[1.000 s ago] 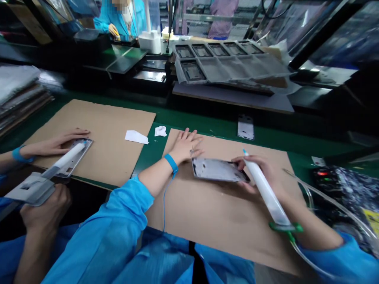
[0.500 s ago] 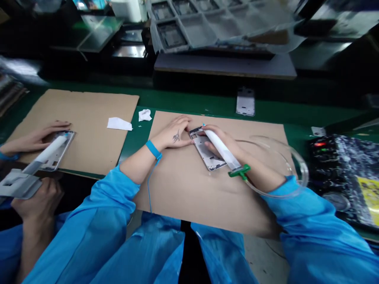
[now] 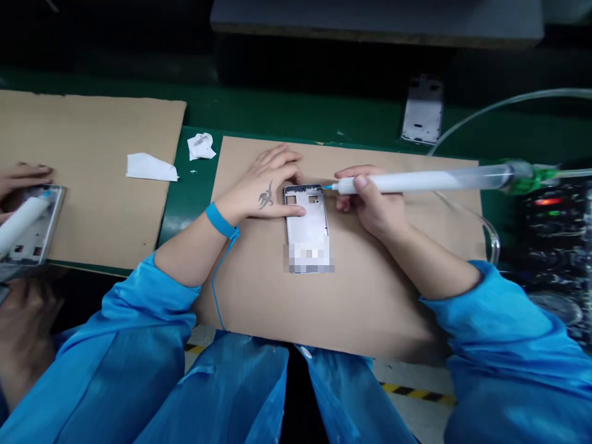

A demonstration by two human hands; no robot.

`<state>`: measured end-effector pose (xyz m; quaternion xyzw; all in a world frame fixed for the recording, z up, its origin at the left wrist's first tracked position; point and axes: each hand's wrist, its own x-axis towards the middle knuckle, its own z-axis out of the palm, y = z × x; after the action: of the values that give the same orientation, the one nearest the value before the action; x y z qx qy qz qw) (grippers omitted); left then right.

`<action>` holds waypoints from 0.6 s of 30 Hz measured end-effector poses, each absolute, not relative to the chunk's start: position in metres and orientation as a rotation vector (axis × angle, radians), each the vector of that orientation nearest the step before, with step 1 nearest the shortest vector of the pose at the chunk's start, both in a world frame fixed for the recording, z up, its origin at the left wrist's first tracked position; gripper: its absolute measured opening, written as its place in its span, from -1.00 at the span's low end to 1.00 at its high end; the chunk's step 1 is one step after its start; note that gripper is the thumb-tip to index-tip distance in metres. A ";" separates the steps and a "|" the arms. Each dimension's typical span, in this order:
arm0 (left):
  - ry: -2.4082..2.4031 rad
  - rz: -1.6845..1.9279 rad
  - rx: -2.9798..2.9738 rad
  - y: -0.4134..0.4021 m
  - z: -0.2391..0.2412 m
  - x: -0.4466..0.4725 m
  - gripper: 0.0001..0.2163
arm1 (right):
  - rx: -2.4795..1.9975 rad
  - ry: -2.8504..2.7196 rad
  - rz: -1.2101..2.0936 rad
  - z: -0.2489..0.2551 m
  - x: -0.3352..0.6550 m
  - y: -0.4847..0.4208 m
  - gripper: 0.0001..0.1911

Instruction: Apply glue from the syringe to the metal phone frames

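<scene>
- Subject: a rectangular silver metal phone frame (image 3: 305, 216) lies flat and lengthwise on a brown cardboard sheet (image 3: 393, 296), near the sheet's centre.
- Left hand (image 3: 263, 188): spread wide, not gripping, pressing on the frame's upper-left portion; the thumb lies across the frame.
- Right hand (image 3: 372, 200): closed around a long white plastic syringe (image 3: 416, 182), held level to the right of the frame.
- Contact: the syringe's fine blue tip (image 3: 327, 186) sits at the frame's top right corner, touching or just beside it.
- Progress: material on the frame cannot be confirmed from this view. A blurred patch hides the frame's lower end.
- Edges and room: the cardboard sheet extends past the frame on every side, with most room to the right and toward the person.
- Beyond the frame: a second silver metal phone frame (image 3: 423, 111) lies on a green work mat (image 3: 198, 111).
- Left of the frame: a crumpled white tissue (image 3: 201, 146) and a white paper sheet (image 3: 150, 168).
- Far left: a co-worker's hand (image 3: 18, 179) rests beside a separate metal frame (image 3: 34, 234).
</scene>
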<state>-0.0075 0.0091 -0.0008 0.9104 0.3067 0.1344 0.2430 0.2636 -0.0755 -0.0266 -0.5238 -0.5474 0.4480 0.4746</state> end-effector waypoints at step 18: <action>0.738 0.397 2.523 0.012 0.009 0.002 -0.28 | -1.251 -1.629 1.005 -0.001 0.251 -0.072 -0.61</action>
<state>0.0025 0.0117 0.0094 0.9215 0.2695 0.1449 0.2394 0.2509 -0.0717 -0.0007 -0.4978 -0.6484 0.3999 0.4145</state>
